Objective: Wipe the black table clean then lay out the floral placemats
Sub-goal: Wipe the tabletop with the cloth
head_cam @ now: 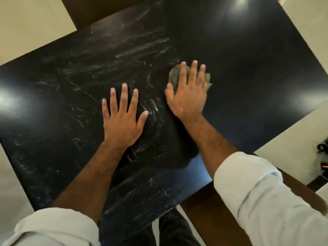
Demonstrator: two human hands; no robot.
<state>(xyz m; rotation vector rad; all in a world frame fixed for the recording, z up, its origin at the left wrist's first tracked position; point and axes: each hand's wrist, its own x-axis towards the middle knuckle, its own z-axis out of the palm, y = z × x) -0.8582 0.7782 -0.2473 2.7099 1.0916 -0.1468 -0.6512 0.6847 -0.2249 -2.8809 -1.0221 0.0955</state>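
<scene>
Now the right hand (188, 96) lies flat on the cloth (173, 75), fingers straight, pressing it to the black table (248, 68) at about one o'clock of centre. It is pushing rather than gripping, I'd say to spread the wipe. The left hand (122, 121) is splayed palm down, holding nothing, probably bracing the lean. Streaks (124, 54) run from nine round to twelve o'clock; the three o'clock side looks wiped. No placemats, bucket or bowl in sight.

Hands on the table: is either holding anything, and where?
The right hand presses a brownish cloth from on top, fingers straight. The left hand rests flat on the black table, holding nothing.
</scene>
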